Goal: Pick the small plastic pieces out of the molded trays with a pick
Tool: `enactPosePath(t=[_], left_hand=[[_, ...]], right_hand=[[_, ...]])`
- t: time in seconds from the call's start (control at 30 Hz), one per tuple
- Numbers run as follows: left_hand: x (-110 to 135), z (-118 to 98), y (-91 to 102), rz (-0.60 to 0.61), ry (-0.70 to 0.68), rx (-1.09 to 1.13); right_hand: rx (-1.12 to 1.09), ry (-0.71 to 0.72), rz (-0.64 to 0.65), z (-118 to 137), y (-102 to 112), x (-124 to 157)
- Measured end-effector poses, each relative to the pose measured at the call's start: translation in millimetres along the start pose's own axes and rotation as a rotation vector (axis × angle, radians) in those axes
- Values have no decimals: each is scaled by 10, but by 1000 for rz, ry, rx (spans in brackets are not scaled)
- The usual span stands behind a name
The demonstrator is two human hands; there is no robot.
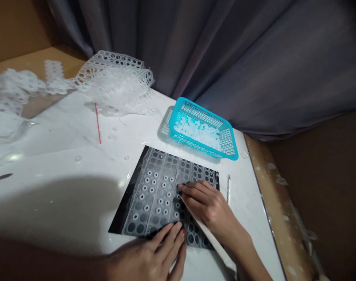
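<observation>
A black sheet (128,197) lies on the white table, under a clear plastic sheet (155,193) marked with rows of round shapes. Small white rings with dark centres, such as one white ring (158,210), sit on several of the circles. My left hand (163,249) rests at the near edge of the sheets, its fingers stretched out flat. Over the right half, my right hand (208,205) has its thumb and fingers pinched together against the plastic. Whatever is between those fingertips is too small or hidden to name.
Beyond the sheets stands a turquoise basket (201,145) containing small white pieces. Piled at the back left are perforated clear plastic sheets (116,84). A thin red stick (98,123) lies left of the basket, and a slim metallic tool (229,189) lies right of the sheets. A dark curtain (178,43) hangs behind.
</observation>
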State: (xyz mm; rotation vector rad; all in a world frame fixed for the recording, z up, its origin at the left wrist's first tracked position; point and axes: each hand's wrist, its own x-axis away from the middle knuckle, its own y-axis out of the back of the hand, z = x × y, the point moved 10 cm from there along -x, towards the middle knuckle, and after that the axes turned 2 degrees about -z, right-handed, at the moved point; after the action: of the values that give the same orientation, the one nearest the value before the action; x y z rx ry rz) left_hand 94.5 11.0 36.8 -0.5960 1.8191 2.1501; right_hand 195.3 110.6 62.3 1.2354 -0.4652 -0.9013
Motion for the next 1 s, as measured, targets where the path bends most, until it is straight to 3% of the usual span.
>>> enactPosePath(t=[0.37, 0.57, 0.77, 0.87, 1.0], left_hand=[[-67, 64, 97, -27, 106, 55], [-76, 57, 102, -6, 66, 83], [-53, 25, 89, 35, 15, 103], [-46, 9, 105, 51, -33, 111], [-64, 43, 121, 27, -34, 89]], right_hand=[[-151, -62, -295, -162, -2, 126], [-309, -226, -359, -264, 52, 85], [-623, -596, -412, -660, -91, 184], [-769, -740, -503, -864, -135, 233], [-698, -727, -624, -1014, 163, 173]])
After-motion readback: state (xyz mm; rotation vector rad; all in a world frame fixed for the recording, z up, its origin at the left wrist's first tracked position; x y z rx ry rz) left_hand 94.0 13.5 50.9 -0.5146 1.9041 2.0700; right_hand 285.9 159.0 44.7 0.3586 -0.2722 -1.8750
